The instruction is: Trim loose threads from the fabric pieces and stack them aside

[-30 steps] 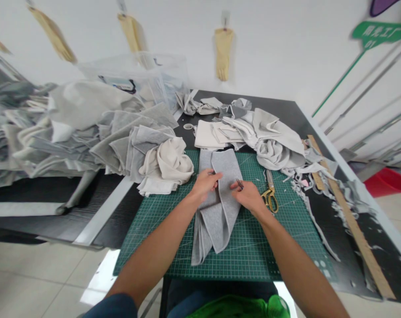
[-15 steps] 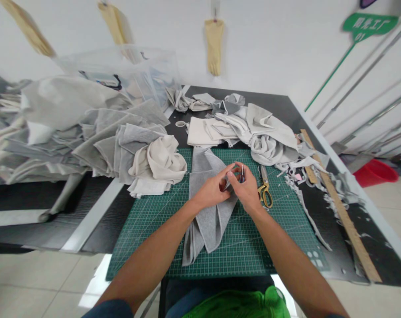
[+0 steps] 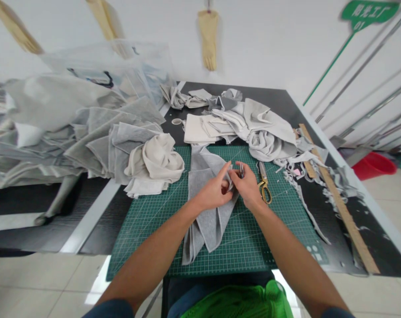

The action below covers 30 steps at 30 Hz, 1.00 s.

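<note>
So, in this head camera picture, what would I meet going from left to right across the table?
Big heap of cloth, crumpled cream cloth, grey cloth, right hand, gold-handled scissors, long wooden ruler.

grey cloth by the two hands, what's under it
The green cutting mat lies under the grey cloth; its grid shows along both sides and past the near end. The covered patch of mat is hidden, so whether anything else is beneath cannot be seen.
</note>
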Each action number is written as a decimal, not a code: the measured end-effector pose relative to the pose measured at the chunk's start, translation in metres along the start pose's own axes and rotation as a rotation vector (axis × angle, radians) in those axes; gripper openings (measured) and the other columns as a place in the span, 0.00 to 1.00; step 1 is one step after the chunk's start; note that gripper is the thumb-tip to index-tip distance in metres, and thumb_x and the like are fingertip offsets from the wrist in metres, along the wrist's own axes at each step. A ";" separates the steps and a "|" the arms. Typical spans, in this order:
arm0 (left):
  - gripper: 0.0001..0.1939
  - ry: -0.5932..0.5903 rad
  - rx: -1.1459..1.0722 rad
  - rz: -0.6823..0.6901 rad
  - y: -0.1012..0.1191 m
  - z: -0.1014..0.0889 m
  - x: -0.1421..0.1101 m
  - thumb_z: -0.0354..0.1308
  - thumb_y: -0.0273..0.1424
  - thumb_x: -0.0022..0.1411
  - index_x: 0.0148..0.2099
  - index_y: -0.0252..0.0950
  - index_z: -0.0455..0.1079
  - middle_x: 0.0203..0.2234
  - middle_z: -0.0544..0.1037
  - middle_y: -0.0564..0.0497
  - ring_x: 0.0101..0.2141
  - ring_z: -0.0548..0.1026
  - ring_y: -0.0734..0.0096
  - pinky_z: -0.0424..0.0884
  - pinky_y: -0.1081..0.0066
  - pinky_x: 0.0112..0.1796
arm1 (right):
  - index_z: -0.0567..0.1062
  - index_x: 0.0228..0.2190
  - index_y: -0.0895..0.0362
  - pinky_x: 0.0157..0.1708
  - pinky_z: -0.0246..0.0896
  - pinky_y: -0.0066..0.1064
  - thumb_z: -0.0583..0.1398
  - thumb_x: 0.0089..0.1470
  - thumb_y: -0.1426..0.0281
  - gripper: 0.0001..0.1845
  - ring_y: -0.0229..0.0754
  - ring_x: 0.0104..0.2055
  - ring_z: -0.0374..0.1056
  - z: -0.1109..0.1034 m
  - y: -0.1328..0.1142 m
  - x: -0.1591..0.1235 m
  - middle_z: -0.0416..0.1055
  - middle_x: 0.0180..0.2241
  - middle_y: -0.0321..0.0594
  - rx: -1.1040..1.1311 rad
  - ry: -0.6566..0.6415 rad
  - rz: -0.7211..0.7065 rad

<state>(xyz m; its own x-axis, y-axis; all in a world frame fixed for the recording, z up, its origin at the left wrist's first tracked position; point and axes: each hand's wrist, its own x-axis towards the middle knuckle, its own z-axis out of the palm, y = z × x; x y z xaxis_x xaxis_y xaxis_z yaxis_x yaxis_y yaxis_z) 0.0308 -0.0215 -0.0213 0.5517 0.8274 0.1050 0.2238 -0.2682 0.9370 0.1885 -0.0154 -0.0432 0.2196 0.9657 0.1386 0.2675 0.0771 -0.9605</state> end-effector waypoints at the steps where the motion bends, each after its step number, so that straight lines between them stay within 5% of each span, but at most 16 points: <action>1: 0.54 -0.025 -0.006 0.003 0.000 0.001 -0.001 0.60 0.27 0.57 0.78 0.35 0.36 0.22 0.72 0.61 0.23 0.70 0.74 0.63 0.74 0.28 | 0.68 0.59 0.58 0.41 0.72 0.36 0.64 0.56 0.59 0.32 0.43 0.39 0.75 0.001 -0.001 0.000 0.79 0.41 0.44 0.049 0.010 0.015; 4: 0.53 0.013 -0.047 0.002 0.002 0.000 -0.003 0.63 0.28 0.56 0.77 0.36 0.40 0.22 0.74 0.60 0.23 0.70 0.74 0.64 0.74 0.28 | 0.65 0.61 0.56 0.43 0.72 0.36 0.65 0.54 0.64 0.35 0.42 0.40 0.75 0.003 -0.005 -0.001 0.79 0.46 0.45 0.149 0.042 0.001; 11: 0.32 0.469 -0.075 -0.081 -0.002 -0.011 0.008 0.67 0.41 0.60 0.63 0.38 0.64 0.35 0.80 0.51 0.35 0.78 0.69 0.71 0.72 0.37 | 0.68 0.57 0.55 0.39 0.71 0.33 0.63 0.57 0.64 0.28 0.40 0.35 0.73 0.003 -0.019 -0.008 0.79 0.39 0.40 0.229 0.002 -0.064; 15: 0.23 0.449 -0.145 -0.061 -0.002 -0.007 0.009 0.66 0.44 0.60 0.52 0.36 0.73 0.37 0.80 0.50 0.35 0.77 0.69 0.71 0.72 0.37 | 0.69 0.56 0.54 0.41 0.72 0.35 0.63 0.59 0.61 0.26 0.42 0.36 0.74 0.003 -0.022 -0.013 0.79 0.39 0.40 0.240 -0.121 -0.088; 21: 0.14 0.555 -0.299 -0.030 -0.001 -0.010 0.008 0.63 0.41 0.63 0.44 0.35 0.77 0.30 0.77 0.53 0.31 0.71 0.73 0.68 0.74 0.34 | 0.66 0.57 0.51 0.29 0.65 0.31 0.61 0.61 0.56 0.26 0.38 0.28 0.67 0.002 -0.020 -0.020 0.79 0.46 0.42 0.327 -0.259 -0.124; 25: 0.12 0.589 -0.306 -0.051 -0.003 -0.013 0.009 0.58 0.38 0.66 0.43 0.37 0.77 0.26 0.72 0.56 0.28 0.67 0.74 0.65 0.74 0.32 | 0.67 0.53 0.52 0.29 0.63 0.31 0.59 0.63 0.57 0.20 0.38 0.30 0.66 0.000 -0.027 -0.022 0.77 0.48 0.44 0.263 -0.143 -0.218; 30: 0.09 0.365 -0.246 -0.013 0.004 -0.013 0.006 0.58 0.35 0.64 0.40 0.35 0.76 0.31 0.76 0.53 0.32 0.71 0.72 0.68 0.73 0.37 | 0.73 0.52 0.52 0.37 0.67 0.36 0.62 0.59 0.63 0.19 0.39 0.35 0.68 -0.008 -0.036 -0.017 0.73 0.54 0.46 -0.016 -0.010 -0.358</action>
<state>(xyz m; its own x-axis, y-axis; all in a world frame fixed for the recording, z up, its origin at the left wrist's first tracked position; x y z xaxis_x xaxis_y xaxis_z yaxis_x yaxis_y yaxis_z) 0.0246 -0.0107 -0.0121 0.2204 0.9618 0.1621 0.0062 -0.1675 0.9859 0.1823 -0.0368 -0.0093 0.0995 0.8806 0.4632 0.3408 0.4072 -0.8474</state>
